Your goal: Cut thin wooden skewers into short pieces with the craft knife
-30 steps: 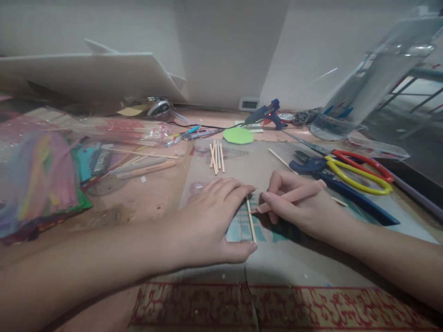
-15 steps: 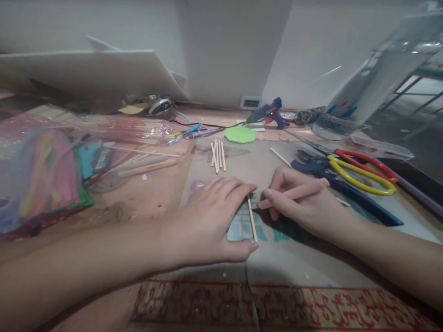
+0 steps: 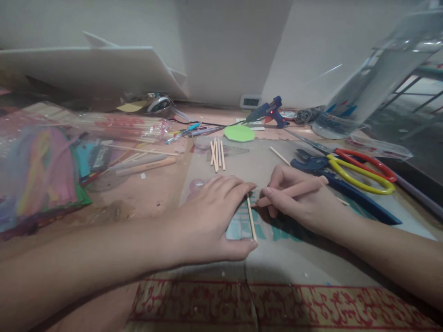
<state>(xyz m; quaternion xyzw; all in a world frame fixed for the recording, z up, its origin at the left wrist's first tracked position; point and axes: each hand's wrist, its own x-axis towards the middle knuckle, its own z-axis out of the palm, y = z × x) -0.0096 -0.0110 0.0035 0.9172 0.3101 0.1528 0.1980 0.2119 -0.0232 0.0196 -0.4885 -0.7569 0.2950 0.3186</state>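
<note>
My left hand steadies a thin wooden stick, with a fingertip at its far end and the thumb at its near end. The stick lies on a covered work surface with a green print. In my right hand a pink pen is gripped between thumb and fingers. Its tip points left and meets the stick, or comes very close to it, above the middle. Several short cut sticks lie beyond my left hand. Another stick sticks out beyond my right hand.
Right of my right hand lie dark blue cutters and red-and-yellow-handled scissors. A blue glue gun, a green octagonal piece and a small digital display stand behind. A large clear container is back right; bagged colourful strips lie left.
The whole view has shifted very slightly. Both hands keep their grips, and the pen tip stays beside the stick at almost the same spot.
</note>
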